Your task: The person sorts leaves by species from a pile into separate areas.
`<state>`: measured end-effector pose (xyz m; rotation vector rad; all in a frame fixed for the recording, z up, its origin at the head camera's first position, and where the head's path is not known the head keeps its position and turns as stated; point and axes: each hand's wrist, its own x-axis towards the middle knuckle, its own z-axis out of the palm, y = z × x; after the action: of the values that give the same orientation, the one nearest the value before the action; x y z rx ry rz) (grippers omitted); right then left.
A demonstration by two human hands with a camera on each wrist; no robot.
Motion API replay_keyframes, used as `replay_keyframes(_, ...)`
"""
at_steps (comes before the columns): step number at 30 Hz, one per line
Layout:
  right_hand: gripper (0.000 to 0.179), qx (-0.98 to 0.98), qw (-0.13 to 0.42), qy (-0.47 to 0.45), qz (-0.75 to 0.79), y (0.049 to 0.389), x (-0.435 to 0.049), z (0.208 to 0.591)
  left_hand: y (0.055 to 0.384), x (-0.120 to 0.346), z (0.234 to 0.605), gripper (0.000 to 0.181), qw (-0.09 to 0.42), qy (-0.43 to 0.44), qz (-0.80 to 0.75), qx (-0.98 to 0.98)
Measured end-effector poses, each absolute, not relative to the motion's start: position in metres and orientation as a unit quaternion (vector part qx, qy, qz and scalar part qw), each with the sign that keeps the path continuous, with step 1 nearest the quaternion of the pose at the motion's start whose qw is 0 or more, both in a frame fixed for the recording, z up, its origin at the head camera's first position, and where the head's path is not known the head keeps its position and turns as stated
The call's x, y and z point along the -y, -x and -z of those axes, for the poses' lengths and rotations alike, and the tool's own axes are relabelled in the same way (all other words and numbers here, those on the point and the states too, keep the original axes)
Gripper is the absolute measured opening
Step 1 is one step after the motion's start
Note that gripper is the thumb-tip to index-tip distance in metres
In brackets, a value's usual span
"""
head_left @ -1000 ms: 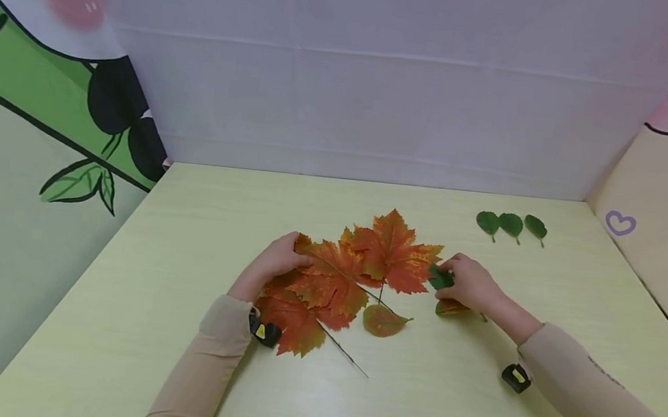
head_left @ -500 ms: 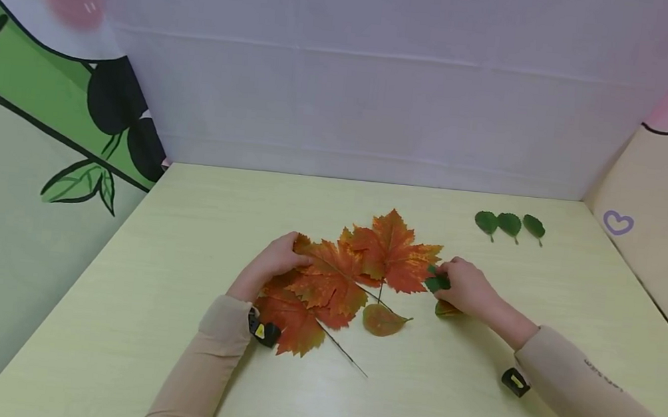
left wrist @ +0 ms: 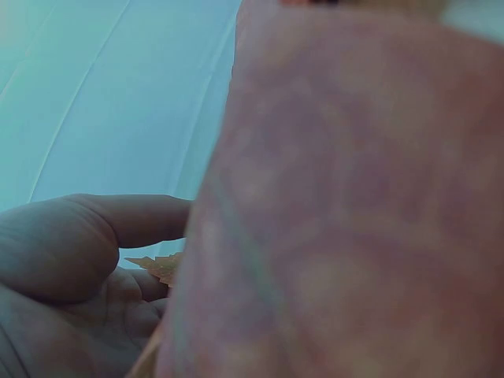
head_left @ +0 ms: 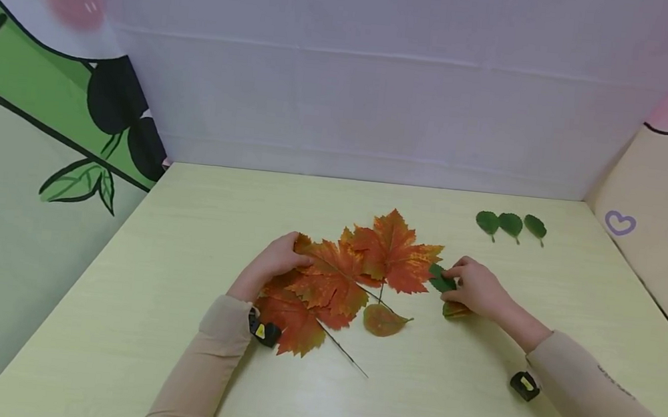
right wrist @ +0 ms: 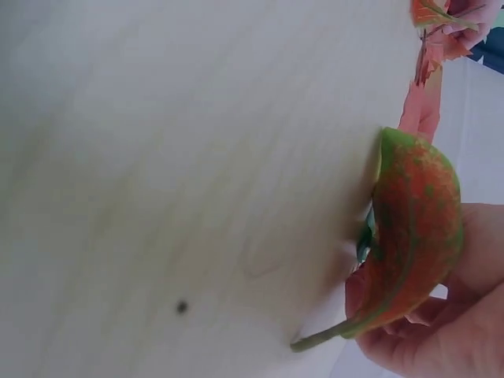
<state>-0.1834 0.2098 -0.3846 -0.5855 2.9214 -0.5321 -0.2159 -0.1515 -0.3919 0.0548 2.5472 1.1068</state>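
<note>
My left hand (head_left: 274, 260) grips the left edge of a bunch of orange-red maple leaves (head_left: 333, 279), thumb on top. In the left wrist view, a leaf tip (left wrist: 167, 268) shows between thumb and fingers, while a large blurred leaf covers most of the picture. My right hand (head_left: 477, 288) pinches a green leaf (head_left: 442, 279) beside the bunch's right end. A red-and-green leaf (right wrist: 417, 228) lies against the underside of that hand, its stem pointing down, and hides part of the fingers. Behind it, a sliver of the green leaf (right wrist: 365, 240) shows.
Three small green leaves (head_left: 510, 225) lie in a row at the table's back right. A single reddish-green leaf (head_left: 383, 321) rests below the maple leaves, near their thin stems. The pale wooden table (head_left: 412, 397) meets a plain cloth backdrop (head_left: 349, 116) behind.
My right hand shifts slightly left, then back to the right, and the green leaf and the red-and-green leaf move along with it. The left hand and maple leaves stay put.
</note>
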Motion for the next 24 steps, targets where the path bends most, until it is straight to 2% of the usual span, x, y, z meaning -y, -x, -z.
replay_keyframes(8,0.027,-0.964,0.053,0.194,0.174,0.1792,-0.2065,0.3863,0.2181,0.1515,0.3959,0.071,0.182,-0.019,-0.393,-0.901)
replay_keyframes(17,0.014,-0.969,0.024,0.192,0.152,0.1772,-0.2027,0.3916,0.2182,0.1521,0.3979,0.070,0.179,-0.023,-0.393,-0.902)
replay_keyframes(24,0.011,-0.970,0.023,0.140,0.196,0.1828,-0.2064,0.3943,0.2188,0.1514,0.3984,0.069,0.176,-0.025,-0.395,-0.901)
